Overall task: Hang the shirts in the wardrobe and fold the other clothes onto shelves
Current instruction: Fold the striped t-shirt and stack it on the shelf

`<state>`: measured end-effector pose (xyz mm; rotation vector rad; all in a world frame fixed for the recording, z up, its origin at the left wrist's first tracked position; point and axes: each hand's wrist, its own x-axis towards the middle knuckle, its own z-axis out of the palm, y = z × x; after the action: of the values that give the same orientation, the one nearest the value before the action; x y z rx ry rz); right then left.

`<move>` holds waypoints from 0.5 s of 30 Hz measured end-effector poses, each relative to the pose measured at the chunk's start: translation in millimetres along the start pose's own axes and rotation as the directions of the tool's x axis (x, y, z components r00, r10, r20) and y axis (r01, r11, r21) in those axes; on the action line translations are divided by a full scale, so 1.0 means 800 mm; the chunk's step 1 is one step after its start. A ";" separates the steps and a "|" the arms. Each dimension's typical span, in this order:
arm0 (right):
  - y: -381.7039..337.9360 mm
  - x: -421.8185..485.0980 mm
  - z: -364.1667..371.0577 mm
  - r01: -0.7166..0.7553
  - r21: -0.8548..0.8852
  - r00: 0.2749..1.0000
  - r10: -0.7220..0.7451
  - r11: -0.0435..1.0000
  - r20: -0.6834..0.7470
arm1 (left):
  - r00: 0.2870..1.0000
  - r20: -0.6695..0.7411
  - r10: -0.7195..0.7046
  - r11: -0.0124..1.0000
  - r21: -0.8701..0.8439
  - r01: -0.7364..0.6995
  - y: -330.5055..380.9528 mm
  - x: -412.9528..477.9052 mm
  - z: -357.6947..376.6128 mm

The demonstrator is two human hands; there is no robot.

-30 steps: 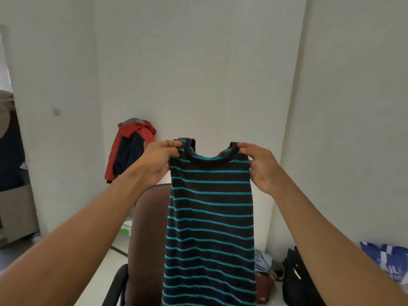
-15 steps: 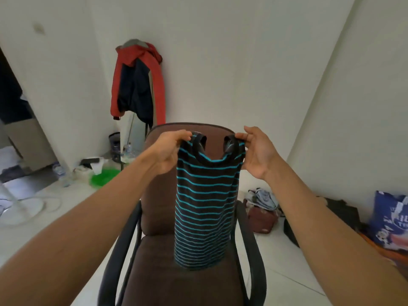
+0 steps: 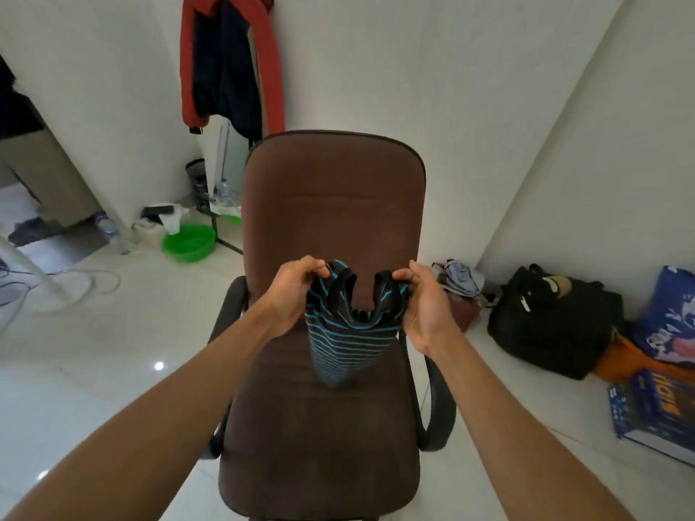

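While we look down at the brown chair [image 3: 331, 204], we've got the striped top [image 3: 349, 344] held by its two shoulder straps, one in each hand. Our left hand [image 3: 291, 295] pinches the left strap between thumb and curled fingers, and our right hand [image 3: 425, 306] pinches the right strap the same way. The top hangs bunched between our hands, in front of the chair back and above the seat; can't tell if its bottom end touches the cushion. A red and navy jacket [image 3: 225, 62] hangs on the wall [image 3: 376, 69] behind the chair. On the floor [image 3: 113, 351] there's a green basin [image 3: 190, 242] to the left, plus a small heap of clothes [image 3: 460, 280] and a black bag [image 3: 553, 317] to the right.
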<state>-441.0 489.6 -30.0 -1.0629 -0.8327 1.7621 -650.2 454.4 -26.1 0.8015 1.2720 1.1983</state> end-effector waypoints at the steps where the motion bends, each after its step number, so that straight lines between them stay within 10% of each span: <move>1: 0.023 -0.014 -0.013 -0.030 -0.035 0.999 0.029 0.999 -0.029 | 0.999 -0.024 -0.032 0.999 0.012 0.032 -0.027 -0.016 -0.001; 15: 0.288 -0.190 -0.161 -0.648 -0.093 0.737 0.591 0.756 -0.326 | 0.703 -0.200 -0.683 0.723 -0.048 0.689 -0.355 -0.221 -0.005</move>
<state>-367.3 274.6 -233.1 -1.8492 -0.5012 2.0188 -573.8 215.2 -247.3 0.1590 1.5717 0.6466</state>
